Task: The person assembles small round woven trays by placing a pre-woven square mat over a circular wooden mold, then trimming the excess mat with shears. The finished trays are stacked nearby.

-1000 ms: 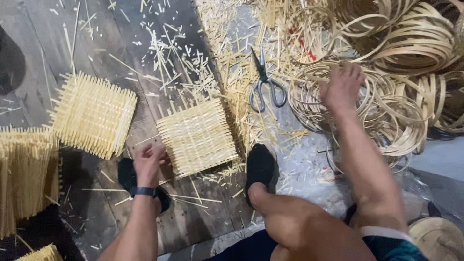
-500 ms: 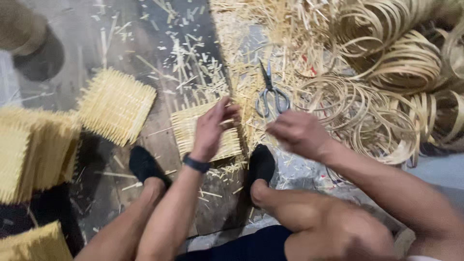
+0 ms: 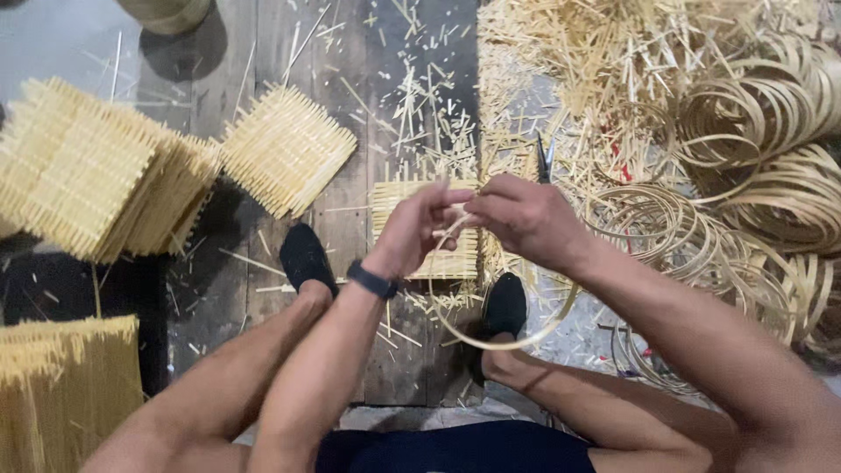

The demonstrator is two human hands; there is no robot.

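Feet: my black shoes (image 3: 308,257) brace the woven mat (image 3: 427,229) on the floor.
Hands: left hand (image 3: 419,229) and right hand (image 3: 527,219) meet above it, fingers pinching the bamboo strip (image 3: 504,340), looped towards me.
Far right: coiled strips (image 3: 753,166) within reach.

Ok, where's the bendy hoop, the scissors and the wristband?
hoop (image 3: 501,343), head view, bottom curve of the loop.
scissors (image 3: 544,160), head view, blades above the right hand.
wristband (image 3: 372,281), head view, dark band on the left wrist.
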